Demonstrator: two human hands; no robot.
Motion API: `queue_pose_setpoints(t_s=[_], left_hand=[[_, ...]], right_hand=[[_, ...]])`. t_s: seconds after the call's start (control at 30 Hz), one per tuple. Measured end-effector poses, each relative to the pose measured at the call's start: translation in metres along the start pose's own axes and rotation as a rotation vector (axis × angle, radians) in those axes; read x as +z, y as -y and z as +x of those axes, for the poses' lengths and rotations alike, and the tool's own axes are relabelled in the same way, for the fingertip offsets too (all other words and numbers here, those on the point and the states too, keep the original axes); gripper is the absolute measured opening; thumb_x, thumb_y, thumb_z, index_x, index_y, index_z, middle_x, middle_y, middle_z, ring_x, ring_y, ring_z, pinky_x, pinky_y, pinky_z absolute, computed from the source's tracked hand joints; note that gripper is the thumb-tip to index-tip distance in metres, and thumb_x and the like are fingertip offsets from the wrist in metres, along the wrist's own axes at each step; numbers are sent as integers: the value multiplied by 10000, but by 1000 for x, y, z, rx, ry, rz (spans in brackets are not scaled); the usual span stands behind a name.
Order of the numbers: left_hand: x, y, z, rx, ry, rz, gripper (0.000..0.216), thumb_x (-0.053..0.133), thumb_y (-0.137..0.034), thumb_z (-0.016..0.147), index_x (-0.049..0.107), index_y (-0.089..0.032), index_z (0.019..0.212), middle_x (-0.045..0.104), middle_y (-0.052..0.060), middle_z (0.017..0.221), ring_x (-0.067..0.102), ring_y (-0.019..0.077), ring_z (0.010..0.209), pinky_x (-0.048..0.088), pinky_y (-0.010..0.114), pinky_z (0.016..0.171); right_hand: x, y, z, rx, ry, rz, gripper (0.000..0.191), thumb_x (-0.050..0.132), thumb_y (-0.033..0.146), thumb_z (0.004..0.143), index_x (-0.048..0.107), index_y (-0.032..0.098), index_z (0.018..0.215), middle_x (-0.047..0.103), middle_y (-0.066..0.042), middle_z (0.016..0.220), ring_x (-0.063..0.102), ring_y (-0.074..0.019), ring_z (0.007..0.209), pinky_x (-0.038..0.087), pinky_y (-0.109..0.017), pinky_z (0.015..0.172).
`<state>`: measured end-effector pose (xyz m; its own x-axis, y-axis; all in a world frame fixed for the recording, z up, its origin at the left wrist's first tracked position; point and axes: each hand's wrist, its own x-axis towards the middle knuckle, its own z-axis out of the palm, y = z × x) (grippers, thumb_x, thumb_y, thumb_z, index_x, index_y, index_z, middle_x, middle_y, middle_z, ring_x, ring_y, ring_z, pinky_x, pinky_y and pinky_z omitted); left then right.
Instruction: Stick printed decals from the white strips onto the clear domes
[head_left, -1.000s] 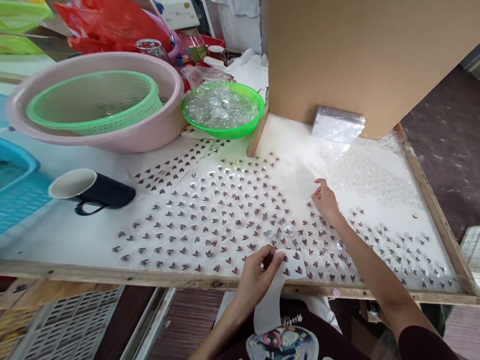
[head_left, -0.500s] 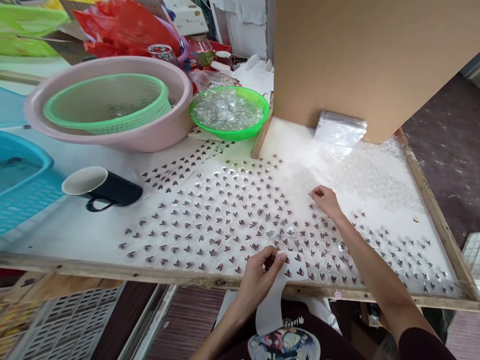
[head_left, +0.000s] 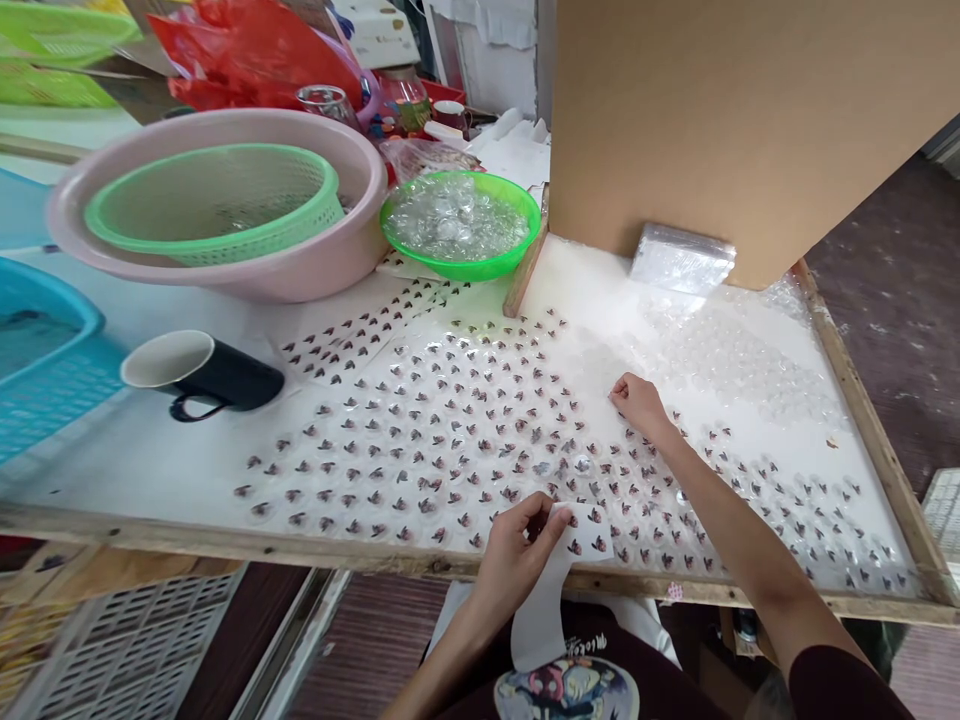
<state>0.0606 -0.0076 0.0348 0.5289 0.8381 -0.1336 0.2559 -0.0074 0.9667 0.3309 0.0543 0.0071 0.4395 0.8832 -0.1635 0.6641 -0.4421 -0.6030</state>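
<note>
My left hand (head_left: 525, 545) pinches a white strip of stickers (head_left: 592, 545) at the table's front edge. Small dark-and-pink prints show on its flat end, and the bare backing paper hangs down towards my lap. Farther out, my right hand (head_left: 637, 402) has its fingertips pinched together low over the white table surface (head_left: 570, 270). Whatever lies between those fingertips is too small to make out. Around both hands lie many clear round pieces (head_left: 472, 430), each with a small print in it. Beyond my right hand are plain clear pieces (head_left: 750, 360) without prints.
Left stand a dark mug (head_left: 236, 375) on its side, a blue basket (head_left: 60, 380) and a pink basin (head_left: 277, 285) holding a green colander. A green bowl (head_left: 480, 265) holds clear plastic pieces. Cardboard (head_left: 712, 120) rises behind a clear packet (head_left: 682, 258). Wooden strips (head_left: 870, 430) edge the table.
My right hand has shifted slightly left and nearer the printed pieces, its fingertips turning down. My left hand stays on the sticker strip.
</note>
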Motion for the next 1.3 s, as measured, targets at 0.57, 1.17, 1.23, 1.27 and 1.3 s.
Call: queue_pose_setpoints(t_s=[0.57,1.17,1.23,1.27,1.3], left_hand=[[-5,-4,2,-30,-185,-58,422,527,-456,882,393,-192,581,317,-43,576,298,106,559,264,230,516],[-1,-4,2,12,-107,20,343,548,-397,886,508,-175,628,431,-37,580,371,110,573,298,224,534],[-2,-3,3,4,-116,15,359,551,-403,881,476,-179,612,399,-42,575,349,106,561,286,225,524],[-2,-3,3,3,-121,11,366,551,-405,881,461,-180,606,384,-44,575,339,105,559,281,226,522],[-2,-3,4,4,-125,8,370,551,-405,881,452,-181,603,374,-45,576,333,104,558,277,227,519]], right_hand=[[-14,44,-133,-208,435,524,271,711,452,791,676,211,911,671,-17,834,576,-152,733,480,-301,684],[-7,43,-146,-216,244,514,166,676,353,805,672,211,889,573,-2,759,502,-145,700,435,-288,682],[-9,45,-146,-252,191,493,139,677,344,810,672,216,863,583,-11,772,501,-150,709,433,-297,701],[-9,45,-146,-261,174,485,134,677,345,812,670,216,846,587,-13,771,500,-152,709,433,-299,703],[-10,45,-146,-262,167,480,135,678,348,814,669,216,841,589,-15,770,499,-152,706,434,-299,703]])
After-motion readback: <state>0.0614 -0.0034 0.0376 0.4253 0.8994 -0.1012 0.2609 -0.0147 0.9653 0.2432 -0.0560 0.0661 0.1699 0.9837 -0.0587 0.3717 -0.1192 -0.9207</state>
